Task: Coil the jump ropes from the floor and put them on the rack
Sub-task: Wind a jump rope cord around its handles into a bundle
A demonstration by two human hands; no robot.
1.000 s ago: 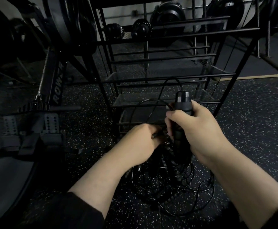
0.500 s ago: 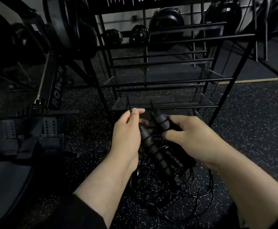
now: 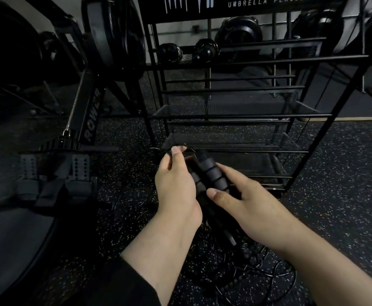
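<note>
Right hand (image 3: pixel 242 202) is wrapped around the ribbed jump rope handles (image 3: pixel 211 173), thumb across the lower end. Left hand (image 3: pixel 176 184) pinches a thin cord loop (image 3: pixel 169 151) between thumb and fingertips, just above the handles. Black wire rack (image 3: pixel 235 115) stands directly ahead, lower shelves close behind the hands. Rest of the ropes (image 3: pixel 242 277) lie tangled on the speckled floor (image 3: pixel 335 173) below the wrists. My read: coiling is mid-way. Keep the handles clamped together, feed cord in even loops, lift slack free of the tangle before racking.
</note>
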